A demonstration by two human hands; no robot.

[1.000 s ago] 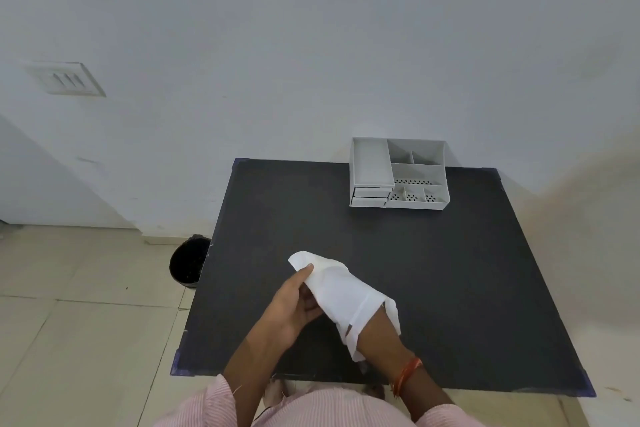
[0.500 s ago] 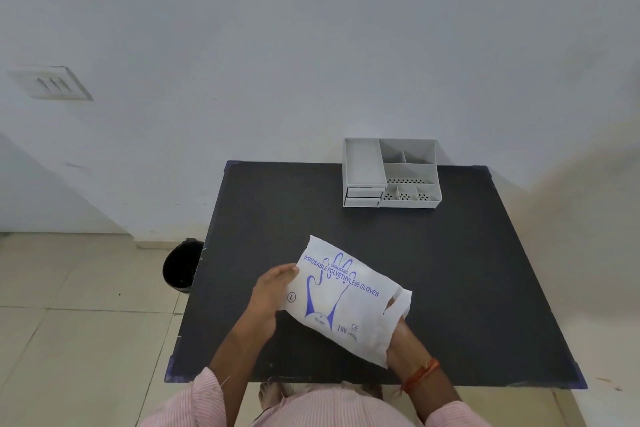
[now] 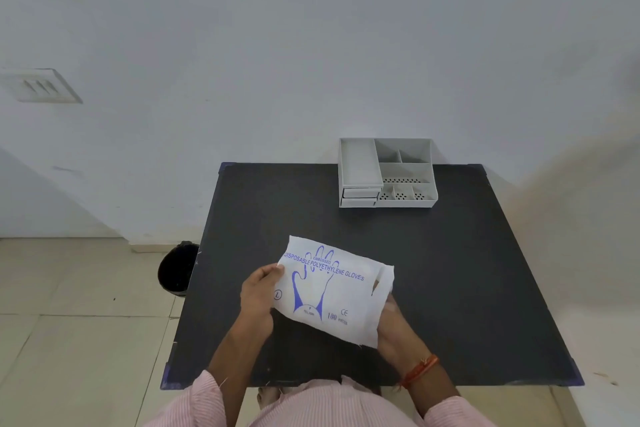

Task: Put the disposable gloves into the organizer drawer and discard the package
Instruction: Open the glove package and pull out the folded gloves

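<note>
A white package of disposable gloves [image 3: 332, 291] with blue print and a hand drawing is held flat above the near middle of the black table [image 3: 467, 270]. My left hand [image 3: 258, 295] grips its left edge, thumb on top. My right hand [image 3: 394, 326] holds its right lower edge, fingers mostly hidden under the package. The package's right end shows a torn slit. A grey organizer [image 3: 388, 173] with several compartments and two small drawers at its front left stands at the table's far edge; both drawers look pushed in.
A black bin [image 3: 177, 269] stands on the tiled floor left of the table. A white wall rises right behind the table and organizer. A switch plate [image 3: 41, 87] sits on the wall at far left.
The package was folded over between my hands a second ago; it is now turned print-side up and spread flat. My hands have moved apart to its two ends.
</note>
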